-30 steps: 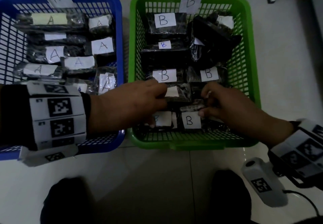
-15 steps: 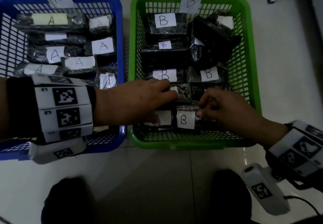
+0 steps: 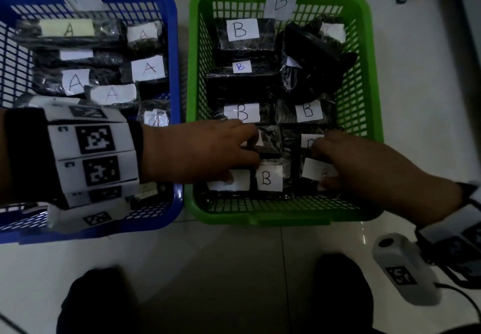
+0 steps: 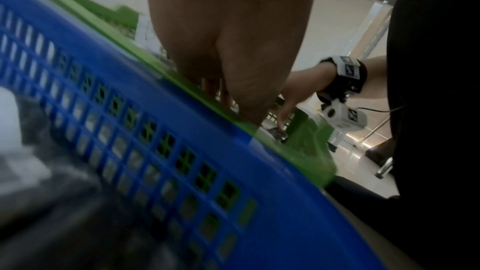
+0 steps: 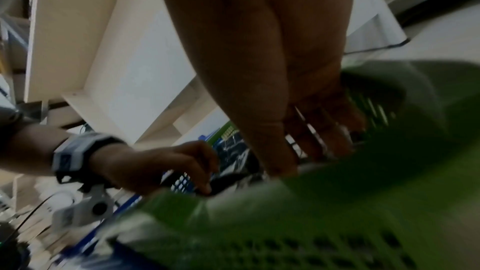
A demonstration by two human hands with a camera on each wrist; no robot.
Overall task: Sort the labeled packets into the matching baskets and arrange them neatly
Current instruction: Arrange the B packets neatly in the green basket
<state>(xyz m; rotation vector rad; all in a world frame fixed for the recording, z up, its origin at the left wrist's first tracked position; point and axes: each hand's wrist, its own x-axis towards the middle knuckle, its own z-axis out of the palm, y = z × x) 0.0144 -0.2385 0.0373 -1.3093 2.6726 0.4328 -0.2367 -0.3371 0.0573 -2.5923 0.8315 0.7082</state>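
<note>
A green basket (image 3: 286,219) tagged B holds several black packets with white B labels. Beside it on the left, a blue basket (image 3: 174,47) tagged A holds several A packets. My left hand (image 3: 253,148) reaches over the blue basket's corner into the green one, fingers and thumb curled round a dark packet (image 3: 269,141) in the front rows. My right hand (image 3: 318,167) grips a B packet (image 3: 312,171) at the front right, fingers above and thumb below. Another B packet (image 3: 269,177) lies flat between the hands. The right wrist view is blurred and shows the green basket (image 5: 285,213) and left hand (image 5: 205,182).
A white marker-tagged device (image 3: 400,268) with a cable lies on the tiled floor at the lower right. Two dark shapes, my feet or knees (image 3: 86,302), sit below the baskets. A loose heap of black packets (image 3: 309,73) fills the green basket's back right.
My right hand let go of the front-middle B packet and moved right onto the neighbouring B packet. My left hand edged slightly deeper into the green basket.
</note>
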